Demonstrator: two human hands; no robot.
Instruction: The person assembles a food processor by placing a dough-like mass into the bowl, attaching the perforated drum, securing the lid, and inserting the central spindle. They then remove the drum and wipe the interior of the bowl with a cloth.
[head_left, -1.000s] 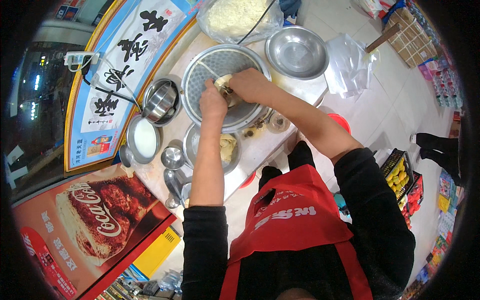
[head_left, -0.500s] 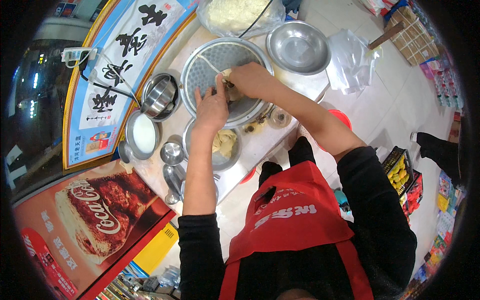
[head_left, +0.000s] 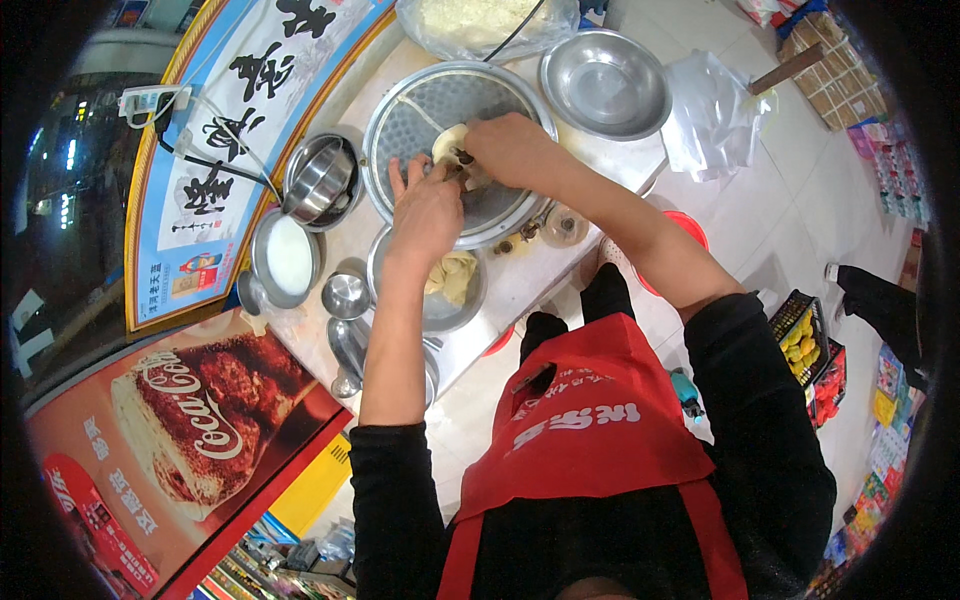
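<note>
A pale piece of dough (head_left: 449,141) sits between my two hands, with dark bits beside it. It is over a wide round metal tray (head_left: 400,112) with a dimpled surface and a pale strip across it. From the right, my right hand (head_left: 510,150) pinches the dough's edge, its fingers closed. On the near left side, my left hand (head_left: 428,208) has its thumb side against the dough, with two fingers reaching out over the tray. My fingers partly hide the dough's underside. Just nearer than the tray, a metal bowl (head_left: 475,308) holds yellowish dough (head_left: 455,277).
At the left are a bowl of white stuff (head_left: 289,256), stacked metal bowls (head_left: 318,190) and a ladle (head_left: 345,294). An empty metal basin (head_left: 606,85) and a clear plastic bag (head_left: 705,115) lie at the right. Small jars (head_left: 563,227) line the table's near edge.
The whole view has shifted slightly. The dough's pale face shows rounder between my hands, and my right fingers have moved a little at its edge. Both hands stay over the tray.
</note>
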